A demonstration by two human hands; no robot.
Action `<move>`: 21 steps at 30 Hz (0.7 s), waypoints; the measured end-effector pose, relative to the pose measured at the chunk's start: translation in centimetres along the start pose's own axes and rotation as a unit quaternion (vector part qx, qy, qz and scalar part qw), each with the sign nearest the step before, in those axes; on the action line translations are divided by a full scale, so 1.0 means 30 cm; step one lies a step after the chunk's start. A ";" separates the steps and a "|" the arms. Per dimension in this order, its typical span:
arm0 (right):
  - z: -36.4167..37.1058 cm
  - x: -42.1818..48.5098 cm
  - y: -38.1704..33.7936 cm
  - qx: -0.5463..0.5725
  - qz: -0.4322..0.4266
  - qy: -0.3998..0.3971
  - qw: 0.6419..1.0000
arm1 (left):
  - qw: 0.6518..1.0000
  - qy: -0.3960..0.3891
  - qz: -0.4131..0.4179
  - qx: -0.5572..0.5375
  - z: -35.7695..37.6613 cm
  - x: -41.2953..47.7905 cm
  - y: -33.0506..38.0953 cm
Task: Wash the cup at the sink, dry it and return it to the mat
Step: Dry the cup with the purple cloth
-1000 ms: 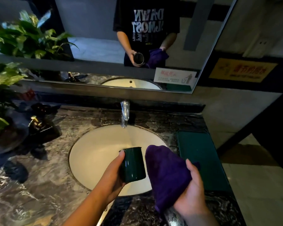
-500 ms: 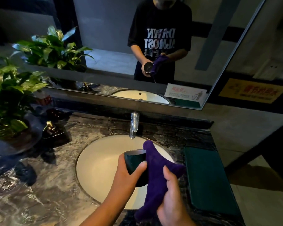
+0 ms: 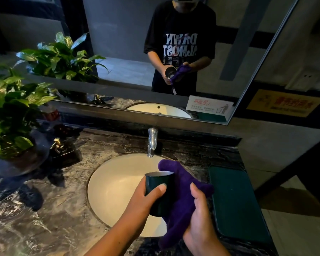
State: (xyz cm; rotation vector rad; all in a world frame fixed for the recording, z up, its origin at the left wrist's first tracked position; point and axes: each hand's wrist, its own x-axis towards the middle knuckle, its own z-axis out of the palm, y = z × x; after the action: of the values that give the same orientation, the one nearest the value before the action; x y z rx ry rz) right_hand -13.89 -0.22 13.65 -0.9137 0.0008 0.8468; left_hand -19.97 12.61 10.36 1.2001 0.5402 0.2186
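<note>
My left hand (image 3: 144, 202) grips a dark green cup (image 3: 160, 183) upright above the white sink basin (image 3: 115, 189), thumb across its front. My right hand (image 3: 199, 222) holds a purple cloth (image 3: 181, 198), which wraps against the cup's right side and rises behind its rim. The cup's open mouth faces up and away from me. A dark green mat (image 3: 235, 204) lies flat on the counter to the right of the basin, with nothing on it.
A chrome faucet (image 3: 152, 142) stands behind the basin; no water shows. Potted plants (image 3: 11, 108) and a dark soap dispenser (image 3: 60, 146) crowd the marble counter's (image 3: 44, 218) left side. A mirror (image 3: 155, 52) spans the wall. The counter ends just right of the mat.
The cup has turned from tilted to upright in my left hand. My right hand brought the purple cloth from beside the cup up against its right side and rim.
</note>
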 end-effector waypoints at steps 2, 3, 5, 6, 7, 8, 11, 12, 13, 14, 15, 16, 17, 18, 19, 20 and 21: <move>0.006 -0.002 -0.006 -0.002 -0.007 0.006 1.000 | 1.000 -0.014 -0.015 -0.021 -0.003 -0.003 0.002; 0.008 -0.001 -0.007 0.002 -0.009 0.010 1.000 | 0.999 -0.019 -0.021 -0.029 -0.005 -0.002 0.003; 0.010 -0.002 -0.005 0.014 -0.008 0.019 1.000 | 0.999 -0.018 -0.024 -0.029 -0.010 -0.001 0.009; 0.011 -0.005 -0.003 0.021 -0.003 0.021 1.000 | 1.000 -0.012 -0.019 -0.021 -0.013 0.000 0.013; 0.010 -0.007 0.002 0.026 0.005 0.024 0.999 | 1.000 -0.004 -0.010 -0.009 -0.016 0.001 0.017; 0.008 -0.009 0.008 0.027 0.011 0.026 0.999 | 1.000 0.004 -0.002 0.005 -0.018 0.002 0.020; 0.005 -0.013 0.022 0.039 0.020 0.034 0.998 | 0.999 0.017 0.016 0.038 -0.029 0.001 0.023; 0.006 -0.015 0.024 0.040 0.022 0.040 0.998 | 0.999 0.028 0.017 0.040 -0.033 0.001 0.023; 0.007 -0.017 0.024 0.039 0.022 0.046 0.998 | 0.998 0.042 0.015 0.039 -0.038 0.001 0.022; 0.007 -0.019 0.023 0.034 0.018 0.052 0.998 | 0.998 0.052 0.012 0.037 -0.041 0.000 0.021; 0.007 -0.020 0.022 0.029 0.008 0.057 0.998 | 0.998 0.055 0.010 0.036 -0.043 0.000 0.019; 0.008 -0.021 0.020 0.022 -0.004 0.061 0.998 | 0.998 0.053 0.009 0.037 -0.043 -0.003 0.019; 0.011 -0.024 0.018 0.015 -0.013 0.065 0.998 | 0.998 0.052 0.008 0.036 -0.041 -0.004 0.018; 0.016 -0.028 0.016 0.008 -0.016 0.070 0.997 | 0.998 0.052 0.005 0.033 -0.037 -0.005 0.016; 0.020 -0.032 0.016 0.003 -0.016 0.070 0.997 | 0.998 0.055 0.001 0.025 -0.032 -0.004 0.014; 0.022 -0.035 0.020 -0.004 -0.013 0.067 0.998 | 0.998 0.059 -0.007 0.016 -0.025 -0.003 0.014; 0.025 -0.037 0.026 -0.013 -0.009 0.062 0.998 | 0.998 0.061 -0.014 0.009 -0.018 -0.004 0.014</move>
State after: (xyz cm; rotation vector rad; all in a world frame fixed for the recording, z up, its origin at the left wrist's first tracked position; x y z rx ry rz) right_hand -15.40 -0.18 13.97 -0.9884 0.0887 0.7739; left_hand -20.29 13.16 10.65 1.2015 0.6656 0.2655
